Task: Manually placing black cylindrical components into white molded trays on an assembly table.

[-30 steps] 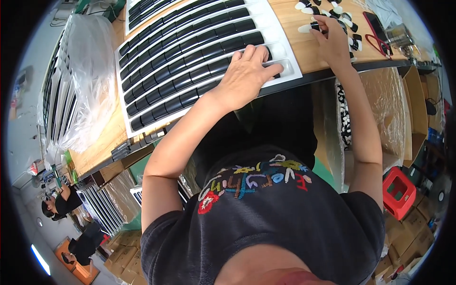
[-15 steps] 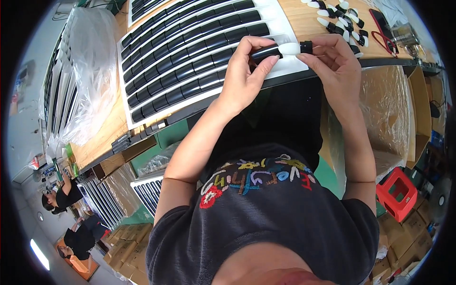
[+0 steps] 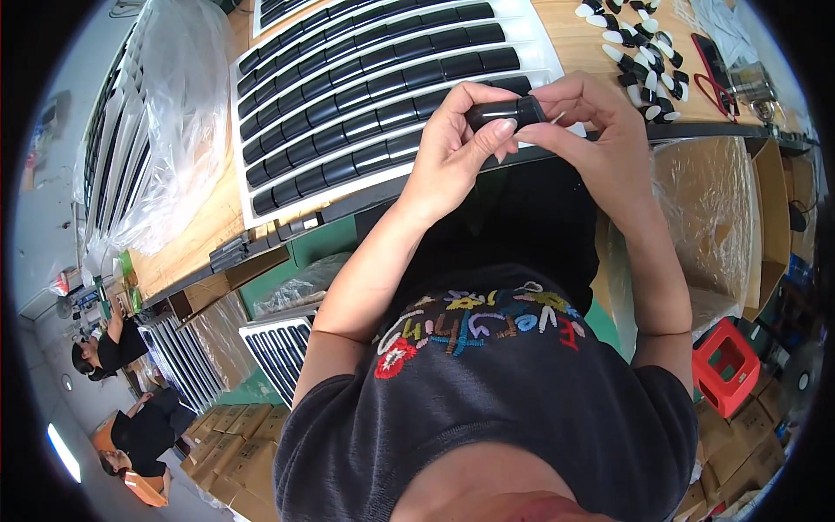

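My left hand (image 3: 461, 130) is closed around a glossy black tube (image 3: 494, 113), held nearly level above the near edge of a white tray (image 3: 550, 63). At the tube's right end is a wider black rim. My right hand (image 3: 596, 130) pinches there, its thumb and forefinger at the rim. A thin pale sliver shows between the right fingers, too small to make out. No white tip shows on the tube now. Rows of similar black tubes (image 3: 383, 87) lie in the tray just beyond my left hand.
Several white-tipped black caps (image 3: 644, 56) lie scattered on the wooden table (image 3: 600, 61), near a phone (image 3: 707, 56) and a red loop (image 3: 718, 94). Clear plastic (image 3: 178, 130) covers stacked trays at left. A red stool (image 3: 726, 365) stands lower right. Two people work at far left.
The white tip that showed between my hands is out of sight. My hands have come closer together, the right moving left onto the tube's end. The view has shifted slightly.
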Motion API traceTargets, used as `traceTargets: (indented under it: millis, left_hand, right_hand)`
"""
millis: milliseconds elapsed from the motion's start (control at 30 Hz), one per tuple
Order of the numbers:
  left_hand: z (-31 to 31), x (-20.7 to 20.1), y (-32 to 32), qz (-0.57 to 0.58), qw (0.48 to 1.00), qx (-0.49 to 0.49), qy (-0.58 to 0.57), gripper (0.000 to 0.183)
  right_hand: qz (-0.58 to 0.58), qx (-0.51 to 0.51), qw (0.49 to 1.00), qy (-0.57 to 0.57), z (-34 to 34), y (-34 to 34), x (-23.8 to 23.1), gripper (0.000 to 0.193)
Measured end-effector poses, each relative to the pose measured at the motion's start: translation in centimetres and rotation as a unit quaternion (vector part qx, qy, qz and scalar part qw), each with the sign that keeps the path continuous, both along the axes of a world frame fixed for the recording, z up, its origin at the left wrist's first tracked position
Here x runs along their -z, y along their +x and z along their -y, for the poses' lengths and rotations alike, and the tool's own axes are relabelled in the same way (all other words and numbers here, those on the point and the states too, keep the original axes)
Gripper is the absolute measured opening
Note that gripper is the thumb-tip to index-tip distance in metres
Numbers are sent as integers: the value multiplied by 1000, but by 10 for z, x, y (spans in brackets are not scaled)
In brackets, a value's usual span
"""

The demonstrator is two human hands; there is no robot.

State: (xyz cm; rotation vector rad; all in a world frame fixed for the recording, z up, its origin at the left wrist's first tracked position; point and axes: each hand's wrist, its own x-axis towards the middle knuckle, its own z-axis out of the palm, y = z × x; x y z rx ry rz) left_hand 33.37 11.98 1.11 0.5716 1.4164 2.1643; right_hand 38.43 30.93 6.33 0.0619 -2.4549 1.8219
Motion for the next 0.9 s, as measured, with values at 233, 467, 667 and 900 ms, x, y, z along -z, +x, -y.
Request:
traceTargets:
  millis: [233, 467, 667, 900]
  left_hand:
    - [-5, -17, 10, 71, 994, 53, 58, 21]
    - [13, -36, 26, 163, 983, 21, 77, 21]
    - [21, -25, 20, 175, 983, -33, 37, 11]
    - [40, -25, -68, 70, 990, 2, -125, 15]
  right_hand:
    - [9, 28, 997, -77, 24, -48, -2, 64]
    - [78, -104, 964, -231, 58, -51, -9, 62]
    - [114, -104, 956, -250, 72, -68, 14, 60]
    - [43, 50, 978, -198, 75, -113, 36, 58]
